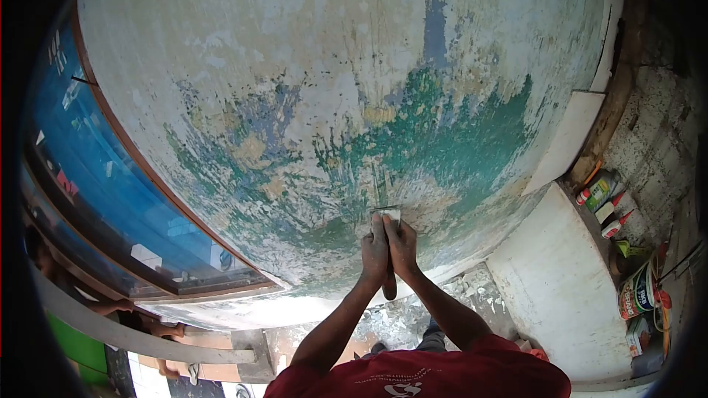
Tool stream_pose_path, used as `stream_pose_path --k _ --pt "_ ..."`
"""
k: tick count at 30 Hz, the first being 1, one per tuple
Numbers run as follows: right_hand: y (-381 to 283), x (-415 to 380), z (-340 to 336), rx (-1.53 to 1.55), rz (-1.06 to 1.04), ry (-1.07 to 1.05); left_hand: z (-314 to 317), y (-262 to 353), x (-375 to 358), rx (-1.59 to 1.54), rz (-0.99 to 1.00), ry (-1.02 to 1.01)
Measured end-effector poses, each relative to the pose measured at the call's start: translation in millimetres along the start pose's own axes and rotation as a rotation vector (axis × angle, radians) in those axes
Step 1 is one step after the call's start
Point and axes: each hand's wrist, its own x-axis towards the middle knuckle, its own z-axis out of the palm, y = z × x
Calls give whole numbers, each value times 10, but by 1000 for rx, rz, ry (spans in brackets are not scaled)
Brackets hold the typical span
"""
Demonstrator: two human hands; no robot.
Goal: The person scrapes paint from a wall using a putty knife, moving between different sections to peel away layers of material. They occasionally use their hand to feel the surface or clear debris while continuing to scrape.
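A scraper point(394, 213) with a flat metal blade presses its edge to the painted wall point(472, 147), in the lower middle of the view. My left hand point(375, 252) is closed on it, fingers stretched along the blade's base. Beside it, my right hand point(401, 248) grips the same tool from the other side. Between my wrists the handle's brown end points down. Around the blade the wall shows worn patches of green, blue and yellowish paint under a pale coat.
A wood-framed blue window point(125, 169) borders the wall at left. On the right, several bottles point(601, 190) and a paint bucket point(637, 292) stand past a white partition point(554, 273). Paint flakes litter the floor point(413, 317). Another person's limbs point(166, 330) show at lower left.
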Motion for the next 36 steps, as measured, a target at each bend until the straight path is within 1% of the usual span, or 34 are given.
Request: stream_pose_path --k 3,4,7,8,11,12,15,16,18,20,23,24,27,29,31,32,35,36 --pt "-184 124 92 -5 -55 -2 -3 131 84 189 53 45" --pt "-259 165 117 -6 -76 -13 0 222 86 100 6 4" --pt "-90 89 76 -29 -75 23 -35 109 61 140 95 4" --pt "-78 0 57 -85 -41 45 -26 24 28 181 16 69" --pt "80 -46 32 36 31 52 -2 -122 26 39 41 96" --pt "-25 -14 27 10 -4 5 -35 -52 50 108 42 50" --pt "-242 172 121 34 -51 -19 -8 338 44 115 31 -16" --pt "-213 180 118 87 -28 -30 13 295 58 60 64 5" --pt "-77 79 62 36 -10 -9 -27 33 100 125 56 43" --pt "92 -16 -7 34 32 19 12 -49 30 135 75 100" --pt "-140 100 85 -1 -70 35 6 155 84 209 70 28" --pt "-166 108 82 -11 -72 37 24 293 80 144 63 -17" --pt "-236 161 88 -32 -95 34 11 357 58 213 11 -51" --pt "-13 59 12 -41 -54 60 15 90 45 176 53 5" --pt "-36 16 39 -17 -27 72 48 -1 40 96 70 48" --pt "-69 45 45 -18 -29 75 31 2 81 154 44 63" --pt "-389 162 102 -49 -57 -11 19 316 62 121 14 -51" --pt "-353 158 120 -50 -94 15 28 344 20 86 15 -55"
